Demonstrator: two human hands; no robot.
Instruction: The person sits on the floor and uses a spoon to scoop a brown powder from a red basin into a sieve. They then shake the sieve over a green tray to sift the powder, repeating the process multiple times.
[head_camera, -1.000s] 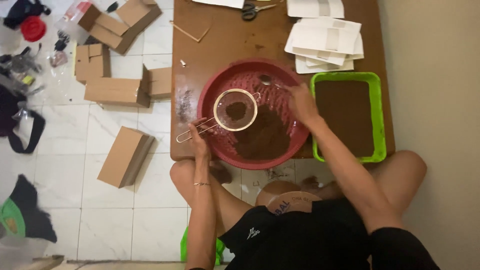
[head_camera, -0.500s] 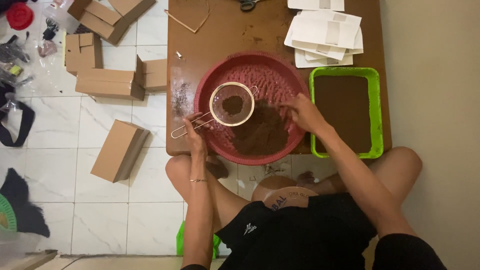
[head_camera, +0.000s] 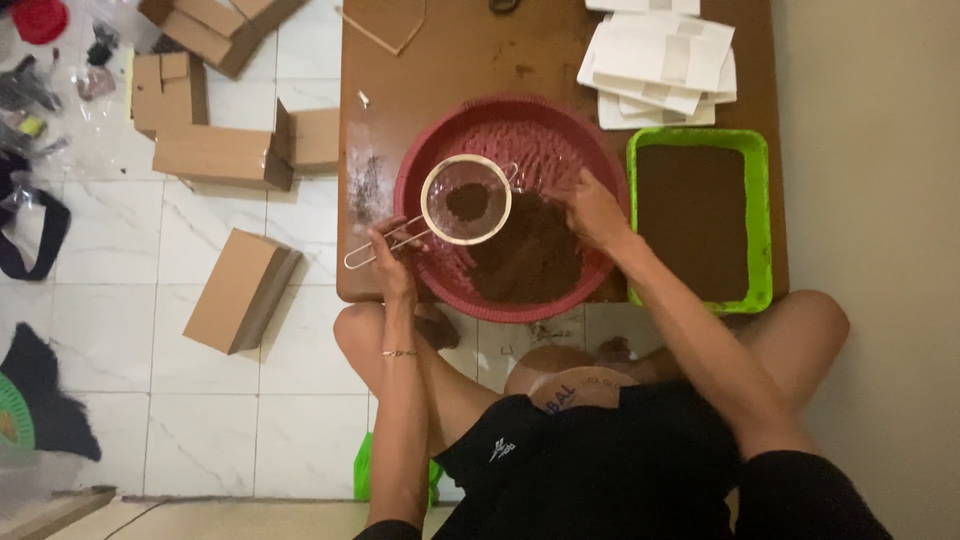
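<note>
My left hand (head_camera: 392, 258) grips the wire handle of a round sieve (head_camera: 466, 200) with a pale rim, held over the left part of a red basin (head_camera: 510, 125). A small clump of dark brown powder lies in the sieve. A heap of the same brown powder (head_camera: 528, 255) fills the near side of the basin. My right hand (head_camera: 590, 208) reaches into the basin at its right side, fingers resting on the powder heap. Whether it holds any powder I cannot tell.
A green tray (head_camera: 762, 215) full of brown powder stands right of the basin on the low wooden table (head_camera: 450, 60). White paper pouches (head_camera: 660, 55) lie stacked at the far right. Cardboard boxes (head_camera: 240, 290) lie on the tiled floor at left.
The sieve stays over the basin's left part with a slight shift. My right hand has moved from the basin's right rim in towards the powder heap.
</note>
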